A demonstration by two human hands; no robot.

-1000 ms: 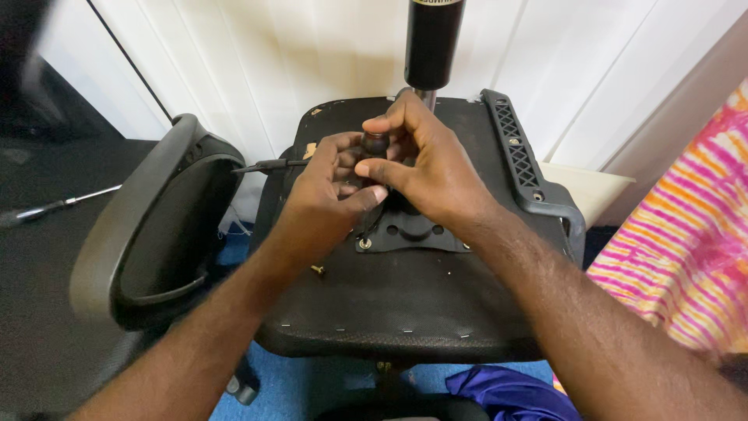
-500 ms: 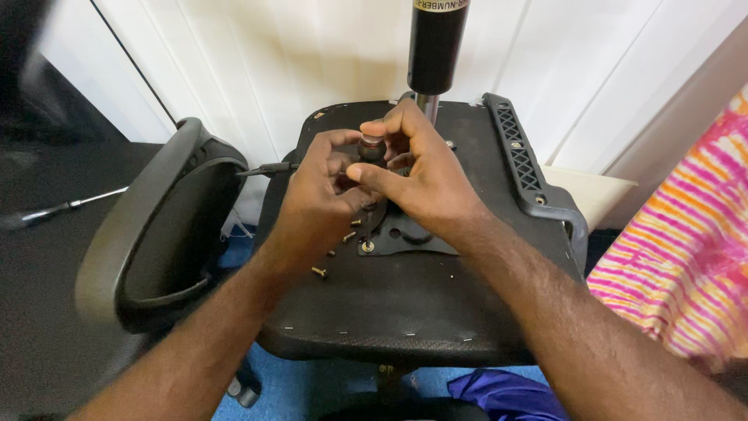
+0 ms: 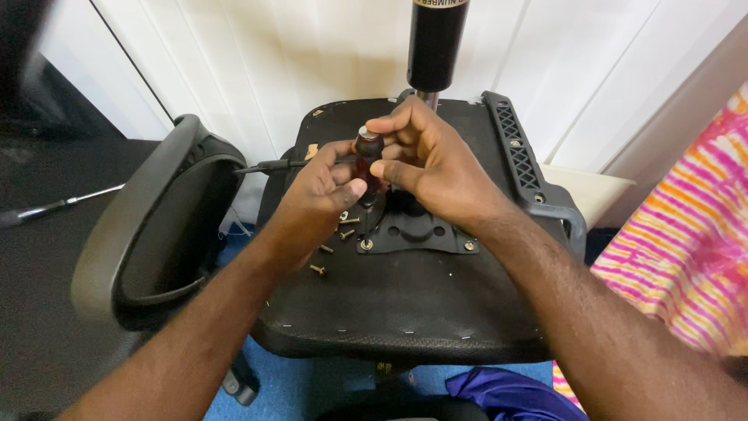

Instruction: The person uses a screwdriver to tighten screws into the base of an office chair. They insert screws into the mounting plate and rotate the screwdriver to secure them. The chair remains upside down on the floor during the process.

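Screw-driving step, I'd judge: I'm working a screwdriver [image 3: 368,156] on the metal mounting plate [image 3: 417,231] bolted to the underside of the upturned chair seat [image 3: 389,312]. The tool stands about upright between my two hands, dark reddish handle up, pale cap on top. The tip is hidden behind my fingers, so I can't tell which hole or screw it sits in.

My right hand [image 3: 432,168] is curled shut round the handle, thumb and forefinger pinched on its upper part, knuckles toward the gas cylinder [image 3: 436,47] just beyond it. My left hand [image 3: 315,199] is closed too, fingers wrapped on the lower handle and shaft, thumb pressed to the side just under my right thumb. Both hands touch each other around the tool.

Just below my left hand, loose screws [image 3: 331,249] lie scattered on the seat, one near the plate's near-left corner. Plate sits directly under my right hand. Left of my left hand is the armrest [image 3: 148,226]; a thin black lever [image 3: 273,165] pokes out beside my left knuckles. Right of my right hand runs the other arm bracket [image 3: 522,156].

Next move, as I judge it: hold the driver plumb, keep downward pressure, twist from the wrist without slipping off the head; loose screws are near enough to knock off.
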